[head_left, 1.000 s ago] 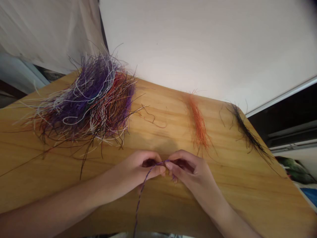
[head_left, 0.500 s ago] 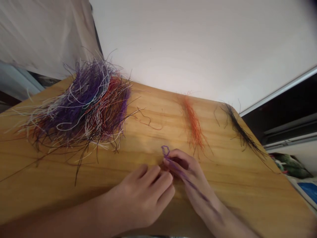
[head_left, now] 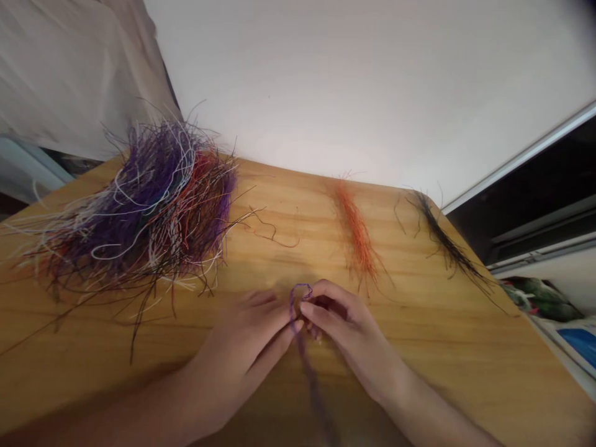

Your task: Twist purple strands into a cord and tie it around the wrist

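Observation:
My left hand [head_left: 261,329] and my right hand [head_left: 342,316] come together low over the table's middle. Between them a thin purple cord [head_left: 303,351] curves in a small loop above the fingertips, and its tail runs toward me, blurred. My right thumb and forefinger pinch one end of the loop. The left thumb and fingers are closed on the cord's other side, where it passes over them. What lies behind the fingertips is partly hidden.
A large tangled heap of purple, white, red and dark threads [head_left: 153,205] covers the table's left side. Farther right lie an orange thread bundle [head_left: 356,233] and a black one [head_left: 447,239]. A loose reddish thread [head_left: 274,239] lies between. A white wall [head_left: 298,81] stands behind the wooden table [head_left: 419,347].
The cord's tail has swung from over my right hand and forearm to between the hands. My left hand has turned and shifted left, its thumb now at the cord. The loop has widened.

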### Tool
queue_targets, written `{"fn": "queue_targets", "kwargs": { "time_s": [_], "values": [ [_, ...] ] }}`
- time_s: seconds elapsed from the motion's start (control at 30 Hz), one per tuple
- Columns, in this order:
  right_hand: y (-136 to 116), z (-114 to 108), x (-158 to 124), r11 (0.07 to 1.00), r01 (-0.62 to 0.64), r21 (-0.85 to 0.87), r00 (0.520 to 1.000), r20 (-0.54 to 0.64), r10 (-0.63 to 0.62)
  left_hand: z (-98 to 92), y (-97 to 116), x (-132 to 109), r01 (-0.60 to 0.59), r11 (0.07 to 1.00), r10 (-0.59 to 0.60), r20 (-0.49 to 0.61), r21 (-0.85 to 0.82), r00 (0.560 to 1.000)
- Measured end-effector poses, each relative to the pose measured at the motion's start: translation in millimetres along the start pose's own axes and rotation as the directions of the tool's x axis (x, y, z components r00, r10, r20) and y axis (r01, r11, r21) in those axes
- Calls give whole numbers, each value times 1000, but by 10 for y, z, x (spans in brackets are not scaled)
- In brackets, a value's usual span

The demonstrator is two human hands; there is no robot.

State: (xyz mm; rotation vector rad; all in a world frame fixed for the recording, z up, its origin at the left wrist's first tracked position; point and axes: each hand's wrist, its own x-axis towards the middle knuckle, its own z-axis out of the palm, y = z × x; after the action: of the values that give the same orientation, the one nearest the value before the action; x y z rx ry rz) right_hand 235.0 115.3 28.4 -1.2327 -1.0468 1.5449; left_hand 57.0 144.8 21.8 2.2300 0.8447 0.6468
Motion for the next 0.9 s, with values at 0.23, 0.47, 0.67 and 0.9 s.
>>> {"fn": "queue_targets", "kwargs": {
  "time_s": [0.23,0.47,0.67,0.9],
  "values": [
    [-60,35,-23,998,-52,46,997,52,50,53,2,-22,82,995,-83,-25,-62,996],
    [-52,2,1,999,-48,-19,998,-29,48,50,14,-26,221,961,-214,56,-164,975],
    [-103,-56,10,993,-81,-80,995,-55,77,3,14,-20,306,938,-290,116,-163,950],
    [-116,-62,-4,979,-105,-172,994,-2,106,-78,26,39,369,873,-312,219,-318,925]
  ]
}}
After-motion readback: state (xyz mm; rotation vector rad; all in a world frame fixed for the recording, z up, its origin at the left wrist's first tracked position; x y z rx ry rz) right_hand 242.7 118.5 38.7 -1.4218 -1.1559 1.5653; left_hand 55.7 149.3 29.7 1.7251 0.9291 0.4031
